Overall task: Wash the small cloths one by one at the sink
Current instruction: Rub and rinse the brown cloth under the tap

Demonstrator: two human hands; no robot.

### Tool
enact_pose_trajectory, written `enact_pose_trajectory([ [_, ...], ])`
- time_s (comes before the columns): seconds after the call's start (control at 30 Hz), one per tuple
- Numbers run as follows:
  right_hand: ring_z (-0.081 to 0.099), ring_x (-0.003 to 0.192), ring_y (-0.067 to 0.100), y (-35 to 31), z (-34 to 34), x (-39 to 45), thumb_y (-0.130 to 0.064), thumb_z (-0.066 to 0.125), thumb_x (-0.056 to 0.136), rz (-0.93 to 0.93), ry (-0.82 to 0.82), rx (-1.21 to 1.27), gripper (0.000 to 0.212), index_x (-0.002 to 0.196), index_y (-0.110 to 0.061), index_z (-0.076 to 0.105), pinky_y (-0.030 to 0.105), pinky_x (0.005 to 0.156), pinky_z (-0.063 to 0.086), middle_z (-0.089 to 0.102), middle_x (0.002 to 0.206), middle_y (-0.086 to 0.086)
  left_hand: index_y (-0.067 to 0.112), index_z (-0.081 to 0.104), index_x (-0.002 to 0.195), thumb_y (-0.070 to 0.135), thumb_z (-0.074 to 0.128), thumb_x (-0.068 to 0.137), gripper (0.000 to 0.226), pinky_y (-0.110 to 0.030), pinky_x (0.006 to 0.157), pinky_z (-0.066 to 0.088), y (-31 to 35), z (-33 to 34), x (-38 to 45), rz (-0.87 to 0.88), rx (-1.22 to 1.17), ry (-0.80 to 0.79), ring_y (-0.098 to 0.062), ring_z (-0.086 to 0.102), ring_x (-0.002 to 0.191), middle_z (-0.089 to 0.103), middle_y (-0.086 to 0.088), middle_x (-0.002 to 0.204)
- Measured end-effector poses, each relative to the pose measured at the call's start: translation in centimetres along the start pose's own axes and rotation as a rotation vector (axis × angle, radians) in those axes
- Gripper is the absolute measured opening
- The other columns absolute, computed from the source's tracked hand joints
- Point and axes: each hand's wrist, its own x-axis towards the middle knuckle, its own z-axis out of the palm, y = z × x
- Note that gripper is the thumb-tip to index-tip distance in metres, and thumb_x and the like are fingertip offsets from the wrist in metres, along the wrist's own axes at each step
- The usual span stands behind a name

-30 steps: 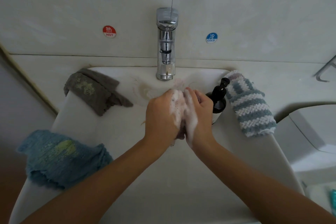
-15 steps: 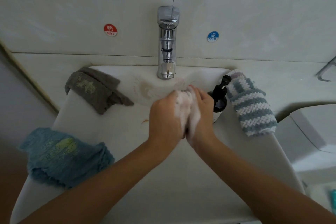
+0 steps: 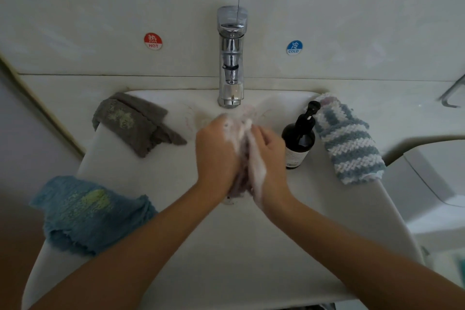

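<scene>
While your left hand (image 3: 216, 151) and right hand (image 3: 270, 156) squeezed the soapy purplish small cloth (image 3: 241, 178) between them, it sat over the white ceramic sink (image 3: 176, 178), at six o'clock from the chrome tap (image 3: 231, 58).

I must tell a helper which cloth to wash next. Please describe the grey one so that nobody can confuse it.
Start at the chrome tap above the white sink. The grey-brown towelling cloth hangs over the sink's back left rim, under the red HOT sticker. Unlike the blue cloth nearer the person, it is dull grey.
</scene>
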Motion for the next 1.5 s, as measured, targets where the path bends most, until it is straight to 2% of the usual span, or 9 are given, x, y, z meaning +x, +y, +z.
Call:
enact_pose_trajectory([
  [0.17,0.042,0.053,0.018,-0.5,0.7,0.4,-0.016,0.053,0.099,0.01,-0.067,0.03,0.041,0.06,-0.006,0.048,0.03,0.053,0.035,0.043,0.053,0.004,0.019,0.043,0.064,0.012,0.052,0.093,0.031,-0.015,0.053,0.039,-1.3,-0.6,-0.9,-0.012,-0.009,0.01,-0.014,0.05,0.054,0.049,0.006,0.06],
  [0.3,0.037,0.052,0.015,-1.0,-0.6,1.6,-0.016,0.056,0.099,0.016,0.035,0.11,0.041,0.059,-0.019,0.047,0.033,0.053,0.031,0.039,0.052,-0.002,0.004,0.06,0.085,0.008,0.05,0.089,0.011,-0.046,0.065,0.055,0.2,0.5,-3.2,-0.013,-0.165,-0.111,-0.035,0.063,0.069,0.063,-0.014,0.072],
  [0.5,0.046,0.057,0.019,-0.9,-0.4,0.4,-0.029,0.051,0.101,0.052,-0.03,-0.064,0.036,0.067,-0.015,0.052,0.032,0.054,0.037,0.045,0.056,0.001,0.014,0.05,0.075,0.01,0.061,0.089,0.018,-0.04,0.061,0.053,-1.0,0.0,0.1,0.13,0.072,-0.073,-0.026,0.06,0.063,0.057,-0.007,0.065],
  [0.63,0.051,0.046,0.005,-3.1,-1.5,1.2,-0.024,0.057,0.099,0.013,-0.123,-0.143,0.039,0.061,-0.016,0.052,0.017,0.039,0.037,0.05,0.049,-0.01,0.013,0.057,0.086,0.027,0.049,0.091,0.017,-0.035,0.063,0.049,-2.7,-2.5,3.0,0.352,0.287,-0.216,-0.025,0.058,0.064,0.06,-0.005,0.071],
  [0.77,0.047,0.044,-0.002,-3.9,-2.2,1.8,-0.019,0.061,0.096,-0.025,-0.208,-0.21,0.046,0.052,-0.024,0.047,0.018,0.051,0.039,0.046,0.044,-0.016,0.021,0.051,0.086,0.035,0.04,0.09,0.018,-0.034,0.051,0.049,-3.1,-4.8,4.2,0.622,0.368,-0.37,-0.027,0.056,0.053,0.056,-0.004,0.064],
  [1.0,0.037,0.047,0.001,-4.8,-3.4,3.0,-0.022,0.071,0.088,-0.156,-0.232,-0.382,0.036,0.061,-0.016,0.048,0.016,0.049,0.034,0.038,0.049,-0.015,0.019,0.058,0.089,0.077,0.051,0.067,0.062,-0.033,0.067,0.048,-1.6,-7.5,3.8,0.33,0.26,-0.598,-0.014,0.058,0.069,0.064,0.0,0.077],
  [1.17,0.044,0.051,0.004,-5.4,-4.4,3.5,-0.026,0.079,0.08,-0.154,-0.292,-0.48,0.032,0.069,-0.012,0.052,0.015,0.051,0.038,0.044,0.057,-0.007,0.031,0.038,0.065,0.037,0.069,0.083,0.037,-0.014,0.052,0.029,-2.1,-7.3,3.8,0.391,0.501,-0.636,-0.01,0.047,0.06,0.05,0.008,0.064],
  [1.37,0.069,0.064,0.008,-5.5,-4.3,2.7,-0.029,0.087,0.065,-0.177,-0.511,-0.754,0.04,0.099,-0.025,0.066,0.025,0.058,0.057,0.069,0.085,-0.006,0.025,0.042,0.065,0.011,0.065,0.084,0.033,-0.034,0.055,0.039,-3.4,-7.8,4.4,0.397,0.331,-0.617,-0.009,0.05,0.057,0.052,0.004,0.062],
  [1.5,0.062,0.074,0.025,-5.2,-4.4,3.1,-0.021,0.081,0.069,-0.3,-0.565,-1.021,0.031,0.086,-0.003,0.062,0.041,0.068,0.051,0.06,0.078,0.006,0.026,0.047,0.078,0.005,0.057,0.091,0.026,-0.046,0.054,0.054,-3.8,-7.7,4.4,0.307,0.268,-0.676,-0.022,0.06,0.061,0.06,-0.002,0.07],
])
